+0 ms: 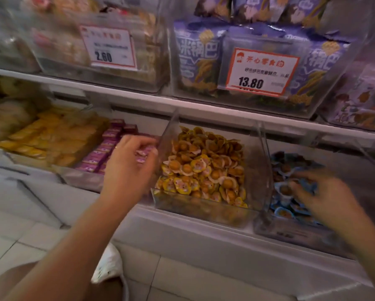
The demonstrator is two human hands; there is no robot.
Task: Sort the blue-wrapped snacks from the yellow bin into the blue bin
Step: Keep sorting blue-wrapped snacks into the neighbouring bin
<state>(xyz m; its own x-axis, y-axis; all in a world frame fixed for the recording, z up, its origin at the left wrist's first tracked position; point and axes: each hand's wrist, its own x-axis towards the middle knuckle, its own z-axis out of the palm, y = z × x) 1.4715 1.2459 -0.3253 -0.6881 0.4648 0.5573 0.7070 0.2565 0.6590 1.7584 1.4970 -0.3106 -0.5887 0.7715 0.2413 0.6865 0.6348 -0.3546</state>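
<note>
A clear bin of yellow-wrapped round snacks (204, 170) sits in the middle of the lower shelf. To its right stands a clear bin of blue-wrapped snacks (290, 205). My right hand (321, 196) is over the blue bin, its fingers curled around a blue-wrapped snack (284, 189); motion blur smears the grip. My left hand (130, 168) hovers at the left wall of the yellow bin, above the purple boxes, fingers loosely curled; a small pink-wrapped piece (143, 154) shows at its fingertips, and blur hides whether it is held.
Left of the yellow bin lie purple boxes (104, 153) and yellow packets (52, 137). Clear dividers (168, 131) separate the bins. The upper shelf holds bagged snacks with price tags (262, 71). A white shoe (108, 266) rests on the tiled floor below.
</note>
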